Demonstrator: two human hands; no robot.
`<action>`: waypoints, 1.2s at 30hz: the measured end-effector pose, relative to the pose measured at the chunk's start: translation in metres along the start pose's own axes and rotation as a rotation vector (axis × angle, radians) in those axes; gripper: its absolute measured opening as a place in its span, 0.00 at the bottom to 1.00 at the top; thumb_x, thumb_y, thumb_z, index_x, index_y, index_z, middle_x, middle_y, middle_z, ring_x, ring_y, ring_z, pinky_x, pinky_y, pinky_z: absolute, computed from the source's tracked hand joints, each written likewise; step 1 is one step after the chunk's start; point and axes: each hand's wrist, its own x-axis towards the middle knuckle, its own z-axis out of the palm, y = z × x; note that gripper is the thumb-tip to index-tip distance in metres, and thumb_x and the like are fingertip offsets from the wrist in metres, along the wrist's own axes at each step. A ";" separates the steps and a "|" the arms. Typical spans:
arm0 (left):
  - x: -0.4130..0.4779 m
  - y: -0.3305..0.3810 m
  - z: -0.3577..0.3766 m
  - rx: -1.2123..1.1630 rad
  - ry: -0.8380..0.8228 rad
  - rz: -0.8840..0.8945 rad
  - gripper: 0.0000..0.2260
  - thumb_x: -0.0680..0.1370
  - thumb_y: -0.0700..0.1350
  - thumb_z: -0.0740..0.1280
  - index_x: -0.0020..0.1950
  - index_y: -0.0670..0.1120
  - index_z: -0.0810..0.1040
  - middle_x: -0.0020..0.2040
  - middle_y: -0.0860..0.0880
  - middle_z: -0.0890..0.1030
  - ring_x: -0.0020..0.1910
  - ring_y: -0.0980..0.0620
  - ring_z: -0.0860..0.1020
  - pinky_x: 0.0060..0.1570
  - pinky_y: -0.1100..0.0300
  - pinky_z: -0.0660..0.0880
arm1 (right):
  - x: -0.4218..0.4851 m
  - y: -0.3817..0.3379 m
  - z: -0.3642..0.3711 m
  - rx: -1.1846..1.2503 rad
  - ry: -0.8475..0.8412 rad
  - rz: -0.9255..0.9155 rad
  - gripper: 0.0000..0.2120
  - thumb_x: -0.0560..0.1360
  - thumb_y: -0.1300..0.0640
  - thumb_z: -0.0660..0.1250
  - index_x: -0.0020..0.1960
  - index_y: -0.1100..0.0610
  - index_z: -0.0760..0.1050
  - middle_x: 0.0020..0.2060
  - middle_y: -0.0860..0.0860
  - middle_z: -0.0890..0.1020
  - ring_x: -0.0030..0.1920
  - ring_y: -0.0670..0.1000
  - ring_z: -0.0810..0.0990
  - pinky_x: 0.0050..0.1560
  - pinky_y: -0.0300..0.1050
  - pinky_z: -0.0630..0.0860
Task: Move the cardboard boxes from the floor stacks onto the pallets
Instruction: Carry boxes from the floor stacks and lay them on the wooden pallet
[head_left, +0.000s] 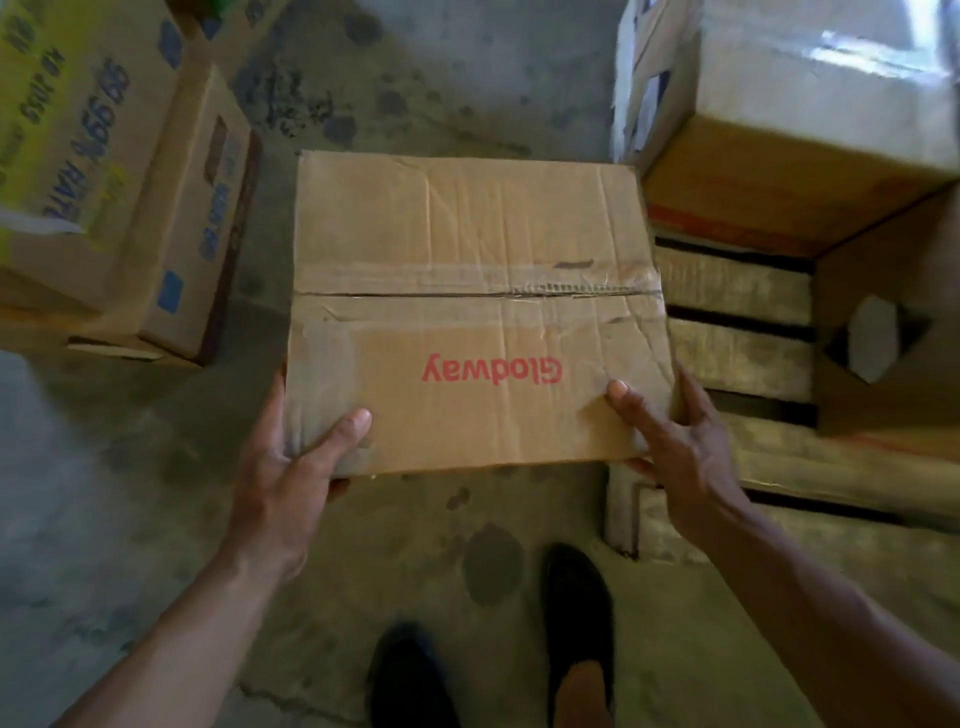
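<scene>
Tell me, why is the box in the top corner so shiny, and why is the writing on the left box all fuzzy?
In the head view, light glares white off the glossy top of the top-right box. The blue print on the left box is smeared by blur near the picture's edge, where the wide lens also bends straight lines. The middle box with the red word is fairly sharp.
</scene>
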 end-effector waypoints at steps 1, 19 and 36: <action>0.001 0.002 0.017 0.017 -0.032 0.016 0.29 0.70 0.52 0.74 0.70 0.60 0.72 0.60 0.50 0.82 0.57 0.48 0.82 0.49 0.48 0.81 | -0.003 -0.002 -0.017 0.020 0.033 -0.010 0.35 0.70 0.52 0.73 0.75 0.43 0.66 0.61 0.46 0.78 0.51 0.43 0.84 0.39 0.38 0.82; 0.039 -0.006 0.291 0.214 -0.304 0.166 0.35 0.66 0.60 0.76 0.72 0.64 0.69 0.64 0.53 0.79 0.61 0.47 0.79 0.53 0.39 0.80 | 0.049 0.002 -0.255 0.147 0.397 -0.044 0.34 0.72 0.52 0.74 0.75 0.41 0.65 0.61 0.43 0.76 0.57 0.50 0.80 0.38 0.39 0.82; 0.019 -0.019 0.340 0.176 -0.190 0.169 0.37 0.69 0.58 0.75 0.75 0.61 0.65 0.67 0.52 0.77 0.64 0.48 0.78 0.58 0.41 0.78 | 0.096 0.014 -0.238 0.460 0.908 0.107 0.50 0.60 0.42 0.84 0.71 0.54 0.59 0.61 0.50 0.73 0.59 0.51 0.78 0.63 0.56 0.78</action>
